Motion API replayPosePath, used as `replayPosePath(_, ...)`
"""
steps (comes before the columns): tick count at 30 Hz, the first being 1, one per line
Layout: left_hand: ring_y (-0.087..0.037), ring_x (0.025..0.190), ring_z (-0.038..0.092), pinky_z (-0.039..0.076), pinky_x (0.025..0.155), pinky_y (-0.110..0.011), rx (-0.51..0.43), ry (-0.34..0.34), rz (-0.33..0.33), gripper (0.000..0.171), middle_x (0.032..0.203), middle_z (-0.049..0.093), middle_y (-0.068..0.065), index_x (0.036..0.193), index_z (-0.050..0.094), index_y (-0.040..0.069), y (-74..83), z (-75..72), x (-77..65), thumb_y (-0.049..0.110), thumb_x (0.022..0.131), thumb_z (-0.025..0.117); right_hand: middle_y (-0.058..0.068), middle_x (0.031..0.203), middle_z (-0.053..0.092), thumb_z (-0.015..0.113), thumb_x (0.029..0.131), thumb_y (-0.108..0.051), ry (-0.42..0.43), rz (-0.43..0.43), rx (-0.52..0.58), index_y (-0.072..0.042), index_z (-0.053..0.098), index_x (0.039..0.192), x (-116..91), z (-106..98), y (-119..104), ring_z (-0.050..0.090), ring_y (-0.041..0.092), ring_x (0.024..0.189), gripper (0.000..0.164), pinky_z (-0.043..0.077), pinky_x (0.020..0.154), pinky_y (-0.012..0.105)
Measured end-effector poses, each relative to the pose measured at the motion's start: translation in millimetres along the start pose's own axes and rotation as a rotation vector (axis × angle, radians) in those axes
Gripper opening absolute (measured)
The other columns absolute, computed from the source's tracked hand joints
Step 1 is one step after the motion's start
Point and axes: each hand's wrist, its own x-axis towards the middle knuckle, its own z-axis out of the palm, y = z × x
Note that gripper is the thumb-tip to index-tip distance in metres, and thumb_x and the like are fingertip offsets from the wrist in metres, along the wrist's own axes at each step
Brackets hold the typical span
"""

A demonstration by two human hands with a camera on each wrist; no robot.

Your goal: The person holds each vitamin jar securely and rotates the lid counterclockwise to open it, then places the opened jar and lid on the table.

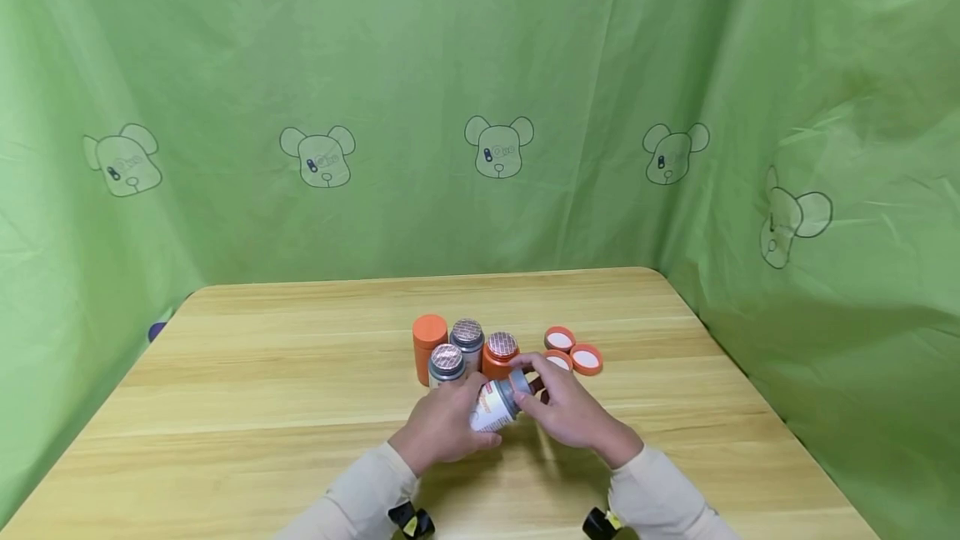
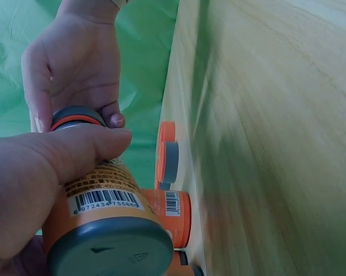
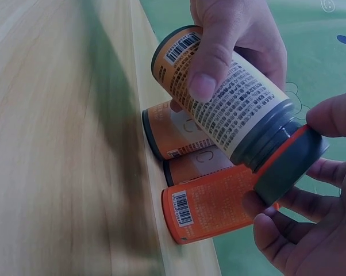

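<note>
My left hand (image 1: pixel 444 425) grips a supplement bottle (image 1: pixel 491 409) round its body, tilted above the table with its neck towards the right. In the right wrist view, the bottle shows a printed white and orange label (image 3: pixel 236 95) and a dark grey shoulder. The fingers and thumb of my right hand (image 1: pixel 567 408) pinch the grey screw cap (image 3: pixel 293 169) at its mouth. An orange rim lines that cap, and part of the grey neck shows beneath it. Behind my left hand stand two grey-necked bottles (image 1: pixel 467 335) and an orange bottle (image 1: pixel 501 347), their tops covered with silvery foil seals.
An orange bottle (image 1: pixel 430 347) with its cap on stands at the left of the group. Three loose caps (image 1: pixel 587 359) lie right of the bottles, white liners up. Green curtain (image 1: pixel 420 215) hangs round the wooden table (image 1: pixel 262 390).
</note>
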Motion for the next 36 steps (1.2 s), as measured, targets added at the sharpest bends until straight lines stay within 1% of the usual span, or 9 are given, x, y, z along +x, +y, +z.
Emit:
replayPosePath(8, -0.016, 0.080, 0.058, 0.049, 0.066, -0.030, -0.002, 0.004, -0.011, 0.072, 0.103, 0.059, -0.005, 0.124, 0.054, 0.008, -0.9, 1.3, -0.7, 0.036, 0.067, 0.089, 0.016, 0.121, 0.056, 0.057, 0.097, -0.018, 0.023, -0.010, -0.031, -0.002, 0.048, 0.130, -2.7, -2.3, 2.1, 0.059, 0.023, 0.090, 0.038, 0.050, 0.073, 0.030)
replayPosePath(14, -0.018, 0.080, 0.060, 0.050, 0.067, -0.033, -0.011, 0.018, -0.005, 0.073, 0.103, 0.061, -0.007, 0.123, 0.053, 0.009, -2.0, 2.0, -0.2, 0.034, 0.066, 0.089, 0.014, 0.114, 0.058, 0.060, 0.095, -0.016, 0.067, 0.009, -0.032, -0.002, 0.050, 0.128, -5.3, -3.5, 5.8, 0.059, 0.021, 0.091, 0.037, 0.051, 0.073, 0.032)
replayPosePath(20, -0.021, 0.085, 0.062, 0.052, 0.073, -0.035, -0.025, 0.045, 0.020, 0.083, 0.110, 0.061, -0.012, 0.131, 0.046, 0.004, -1.9, 2.7, 0.3, 0.033, 0.066, 0.089, 0.007, 0.113, 0.058, 0.062, 0.095, -0.015, 0.100, 0.007, -0.025, -0.007, 0.053, 0.127, -10.4, -8.6, 19.9, 0.063, 0.021, 0.091, 0.035, 0.052, 0.076, 0.033)
replayPosePath(22, -0.022, 0.086, 0.063, 0.052, 0.074, -0.035, -0.034, 0.049, 0.020, 0.087, 0.111, 0.061, -0.014, 0.134, 0.044, 0.003, -1.5, 2.8, 0.8, 0.033, 0.066, 0.089, 0.005, 0.110, 0.059, 0.063, 0.094, -0.013, 0.110, 0.006, -0.021, -0.009, 0.054, 0.125, -12.4, -11.5, 26.4, 0.064, 0.020, 0.091, 0.032, 0.053, 0.076, 0.034)
replayPosePath(23, -0.022, 0.086, 0.063, 0.052, 0.074, -0.035, -0.038, 0.045, 0.016, 0.085, 0.110, 0.061, -0.013, 0.132, 0.045, 0.003, -1.3, 3.0, 1.2, 0.032, 0.066, 0.089, 0.004, 0.107, 0.059, 0.064, 0.093, -0.011, 0.115, 0.010, -0.027, -0.009, 0.054, 0.123, -13.6, -13.1, 29.7, 0.064, 0.019, 0.090, 0.032, 0.053, 0.076, 0.034)
replayPosePath(28, -0.020, 0.085, 0.063, 0.052, 0.076, -0.034, -0.088, 0.034, -0.005, 0.071, 0.100, 0.063, -0.008, 0.121, 0.050, 0.003, 1.0, 3.6, 2.9, 0.027, 0.067, 0.089, 0.004, 0.094, 0.059, 0.072, 0.088, -0.016, 0.147, 0.103, -0.039, -0.009, 0.055, 0.109, -20.0, -21.9, 42.7, 0.062, 0.020, 0.086, 0.028, 0.053, 0.075, 0.033)
replayPosePath(31, -0.020, 0.088, 0.062, 0.052, 0.080, -0.036, -0.115, 0.037, -0.017, 0.069, 0.101, 0.062, -0.007, 0.120, 0.051, 0.002, 2.8, 4.0, 3.6, 0.024, 0.067, 0.089, 0.004, 0.095, 0.060, 0.076, 0.084, -0.023, 0.155, 0.175, -0.066, -0.010, 0.054, 0.100, -24.0, -27.6, 47.9, 0.063, 0.022, 0.089, 0.030, 0.053, 0.075, 0.032)
replayPosePath(33, -0.020, 0.091, 0.062, 0.051, 0.083, -0.038, -0.126, 0.036, -0.025, 0.068, 0.102, 0.062, -0.007, 0.119, 0.052, 0.002, 3.8, 4.6, 4.4, 0.022, 0.066, 0.090, 0.004, 0.095, 0.060, 0.078, 0.083, -0.025, 0.166, 0.210, -0.098, -0.011, 0.053, 0.095, -26.4, -31.0, 51.4, 0.063, 0.024, 0.091, 0.031, 0.051, 0.075, 0.034)
replayPosePath(36, -0.020, 0.095, 0.059, 0.050, 0.087, -0.039, -0.134, 0.030, -0.029, 0.065, 0.104, 0.060, -0.005, 0.117, 0.053, 0.003, 4.7, 6.5, 6.3, 0.020, 0.066, 0.090, 0.002, 0.089, 0.060, 0.079, 0.082, -0.026, 0.181, 0.251, -0.176, -0.012, 0.054, 0.088, -30.0, -34.9, 57.5, 0.062, 0.023, 0.090, 0.030, 0.048, 0.073, 0.036)
